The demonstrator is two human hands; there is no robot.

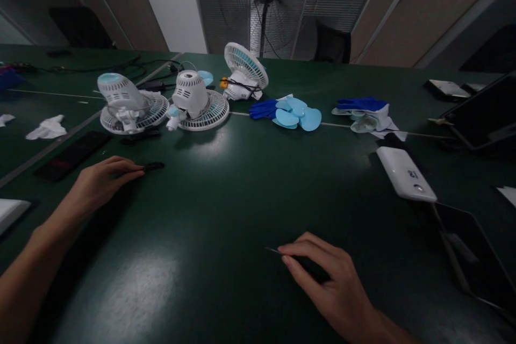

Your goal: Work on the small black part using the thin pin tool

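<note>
At the left, my left hand (pixel 100 180) pinches a small black looped object (pixel 155 166) between thumb and fingertips, just over the green table (pixel 209 209). Its exact kind is too dark to make out. My right hand (pixel 330 279), low and right of centre, is closed in a pinch on a thin metal pin (pixel 271 249) that points to the left. Beyond my left hand, two small white fans (pixel 131 102) (pixel 197 102) lie with their grilles down. A third white fan (pixel 245 72) rests tilted farther back, with a dark cord around its base.
A light-blue fan blade (pixel 297 114) lies mid-table by a blue glove (pixel 263 109). Another blue-and-white glove (pixel 363 110) is farther right. A white power bank (pixel 406 173) and a dark tablet (pixel 475 252) lie at right. A black phone (pixel 72 155) is near my left hand.
</note>
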